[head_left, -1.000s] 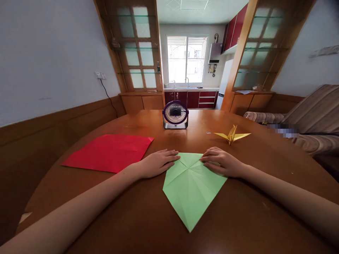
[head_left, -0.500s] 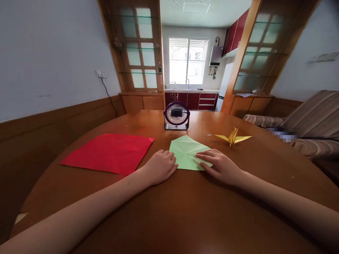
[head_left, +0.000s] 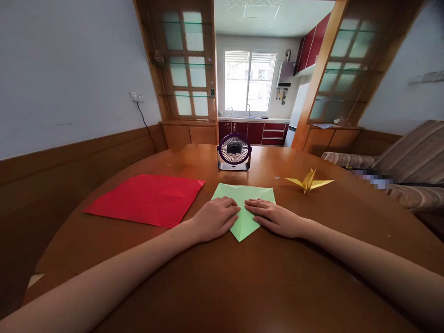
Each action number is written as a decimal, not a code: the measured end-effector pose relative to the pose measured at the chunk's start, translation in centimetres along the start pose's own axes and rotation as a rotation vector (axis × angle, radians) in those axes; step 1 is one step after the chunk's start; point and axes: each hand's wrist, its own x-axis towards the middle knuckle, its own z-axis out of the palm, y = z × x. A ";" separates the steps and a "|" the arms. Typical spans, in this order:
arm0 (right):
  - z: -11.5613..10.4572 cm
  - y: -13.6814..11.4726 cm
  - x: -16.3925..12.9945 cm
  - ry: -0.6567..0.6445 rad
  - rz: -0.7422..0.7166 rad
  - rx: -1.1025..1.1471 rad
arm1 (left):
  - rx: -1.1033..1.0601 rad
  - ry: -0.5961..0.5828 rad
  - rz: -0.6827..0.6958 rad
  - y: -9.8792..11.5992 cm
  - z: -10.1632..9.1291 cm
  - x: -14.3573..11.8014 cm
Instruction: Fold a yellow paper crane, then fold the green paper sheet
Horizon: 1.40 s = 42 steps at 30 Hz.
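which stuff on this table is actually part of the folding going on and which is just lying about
In use:
green paper, folded, flat on the table
left hand, pressing on it
right hand, pressing on it

Lying about:
red sheet
yellow paper crane
small purple fan

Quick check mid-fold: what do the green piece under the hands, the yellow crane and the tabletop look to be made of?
Green piece: thin matte paper, going by its sharp creases and flat lie under the left hand and right hand. Yellow crane: likewise folded paper, with crisp edges and thin wings. Tabletop: probably varnished wood or veneer, brown with glossy reflections.
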 end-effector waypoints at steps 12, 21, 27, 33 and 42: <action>0.4 0.5 -0.1 -0.152 0.078 -0.054 | -0.098 -0.382 -0.240 -0.7 1.0 0.1; 0.1 0.2 -0.3 -0.171 0.108 -0.049 | -0.092 -0.348 -0.224 -0.4 0.7 -0.2; 0.0 0.1 -0.4 -0.181 0.130 -0.053 | -0.146 -0.396 -0.190 -0.3 -0.1 -0.2; 0.2 0.4 -0.6 -0.156 0.099 -0.040 | -0.175 -0.332 0.007 -1.5 -0.8 -0.7; -0.6 -0.3 -1.5 0.013 -0.079 -0.047 | 0.095 0.046 0.358 -2.5 -0.2 -0.8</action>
